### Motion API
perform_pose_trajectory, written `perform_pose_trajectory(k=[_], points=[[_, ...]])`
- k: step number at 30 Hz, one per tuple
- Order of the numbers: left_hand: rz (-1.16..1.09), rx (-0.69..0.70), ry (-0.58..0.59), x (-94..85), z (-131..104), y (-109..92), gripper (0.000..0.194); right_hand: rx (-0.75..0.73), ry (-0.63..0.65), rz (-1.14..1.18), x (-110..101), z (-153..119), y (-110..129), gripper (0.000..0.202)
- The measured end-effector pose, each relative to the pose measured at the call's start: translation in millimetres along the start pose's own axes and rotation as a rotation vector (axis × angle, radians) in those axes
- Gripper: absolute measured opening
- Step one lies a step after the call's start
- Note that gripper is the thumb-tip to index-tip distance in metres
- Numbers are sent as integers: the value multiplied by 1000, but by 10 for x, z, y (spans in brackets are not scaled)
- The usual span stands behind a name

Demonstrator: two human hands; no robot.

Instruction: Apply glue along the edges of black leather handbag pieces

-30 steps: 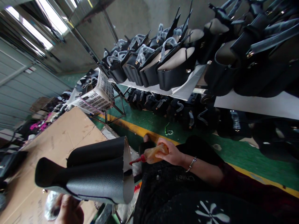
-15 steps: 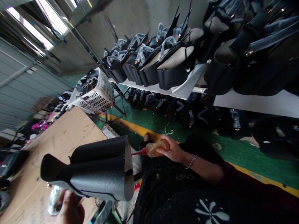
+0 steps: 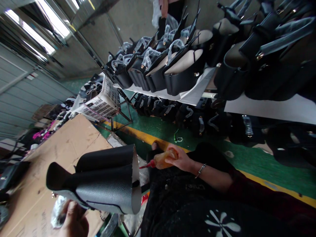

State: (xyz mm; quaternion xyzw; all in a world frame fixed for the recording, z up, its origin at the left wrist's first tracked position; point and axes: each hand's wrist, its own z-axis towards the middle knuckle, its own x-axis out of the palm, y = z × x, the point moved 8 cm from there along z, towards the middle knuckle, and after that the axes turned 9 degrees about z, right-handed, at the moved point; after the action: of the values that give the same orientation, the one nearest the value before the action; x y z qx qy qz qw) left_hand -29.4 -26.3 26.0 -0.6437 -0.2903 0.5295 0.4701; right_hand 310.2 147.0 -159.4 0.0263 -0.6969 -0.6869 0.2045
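Observation:
My right hand [image 3: 179, 158] is wrapped round a soft squeeze bottle [image 3: 163, 160] of amber liquid with a red nozzle. The nozzle tip points left at the open edge of a black leather handbag [image 3: 106, 186], close to its pale inner side; I cannot tell whether it touches. The bag lies on its side, its opening facing right. At lower left my left hand [image 3: 74, 220] is closed at the bag's far end, by a plastic-wrapped handle [image 3: 58, 210]. That hand's fingers are partly hidden under the bag.
Brown cardboard [image 3: 56, 154] covers the work table on the left. Behind it stands a white plastic crate [image 3: 103, 102] of black pieces. Racks of black handbags [image 3: 182, 77] fill the back and right. Another person's hand [image 3: 164, 8] shows at the top, behind the rack.
The bottle's nozzle has dropped slightly along the bag's edge. The bag has shifted a little to the right at its left end. Another person has come into view behind the rack.

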Motion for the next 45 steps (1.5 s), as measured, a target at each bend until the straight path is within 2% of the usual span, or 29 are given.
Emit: perform_pose_trajectory(k=[4, 10, 15, 21, 26, 33, 38, 40, 45], points=[[-1, 1, 11, 18, -2, 0, 31, -9, -16, 7, -42, -32, -37, 30], [-14, -72, -26, -22, 66, 108, 32, 37, -126, 156, -33, 169, 21, 32], [-45, -21, 7, -3, 88, 83, 35, 62, -101, 201, 39, 259, -51, 35], [60, 21, -14, -1, -11, -12, 37, 160, 1, 293, 113, 72, -254, 47], [70, 106, -14, -6, -1, -66, 37, 187, 39, 296, 129, -108, -287, 49], [2, -48, -24, -10, 37, 76, 40, 125, -1, 309, 149, -55, -214, 48], [50, -81, -31, -21, 23, 98, 47, 121, 20, 295, 154, -78, -176, 45], [68, -49, -31, -27, 36, 86, 44, 130, 34, 274, 149, -132, -156, 42], [75, 77, 66, 20, 83, 51, 37, 157, 28, 277, 163, -177, -153, 41]])
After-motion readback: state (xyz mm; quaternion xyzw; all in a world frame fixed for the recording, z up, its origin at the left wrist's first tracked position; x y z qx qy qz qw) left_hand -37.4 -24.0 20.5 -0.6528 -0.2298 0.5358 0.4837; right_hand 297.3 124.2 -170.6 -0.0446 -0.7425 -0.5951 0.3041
